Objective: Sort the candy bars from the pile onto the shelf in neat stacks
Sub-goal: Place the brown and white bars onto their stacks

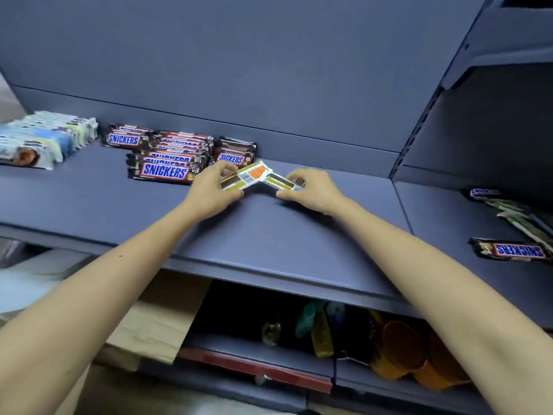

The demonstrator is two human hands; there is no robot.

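Blue-grey shelf [269, 235]. Far left lies a row of pale blue bars [45, 142], with Snickers stacks [167, 157] just beside. At the right edge, a loose pile [514, 223] of bars.

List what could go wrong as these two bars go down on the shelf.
The left hand holds its barcode bar right beside the small Snickers stack; setting down there might knock that stack askew.
The green bar in the right hand meets it at an angle, so both may land crooked.
The front Snickers stack looks fanned; a bump could spill it.
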